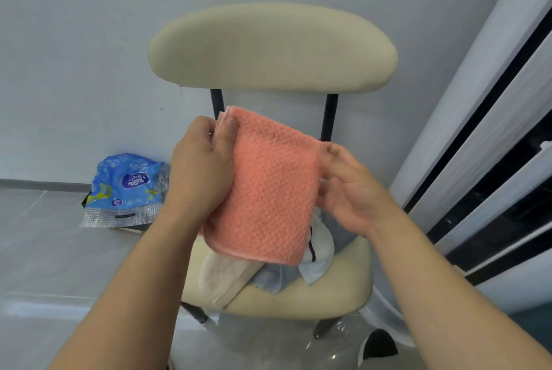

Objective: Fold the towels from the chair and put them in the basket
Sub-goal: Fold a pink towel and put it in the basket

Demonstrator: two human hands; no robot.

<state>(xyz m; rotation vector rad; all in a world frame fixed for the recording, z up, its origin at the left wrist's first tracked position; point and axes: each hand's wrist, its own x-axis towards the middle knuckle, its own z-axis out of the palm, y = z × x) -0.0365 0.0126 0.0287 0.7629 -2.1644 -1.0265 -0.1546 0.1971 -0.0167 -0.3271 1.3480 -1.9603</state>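
A folded salmon-pink waffle towel [270, 190] hangs in the air above the seat of a cream chair [313, 298]. My left hand [200, 172] pinches the towel's upper left corner, thumb on the front face. My right hand [346, 187] pinches its upper right corner. On the seat under the pink towel lie a cream towel [221, 275], a pale blue towel [316, 269] and a white one with a black stripe [321, 239], partly hidden. No basket is in view.
A blue plastic package [125, 187] lies on the tiled floor by the wall, left of the chair. A tall white unit with dark slots [490, 142] stands at the right. A black and white object [379, 345] sits by the chair's front right leg.
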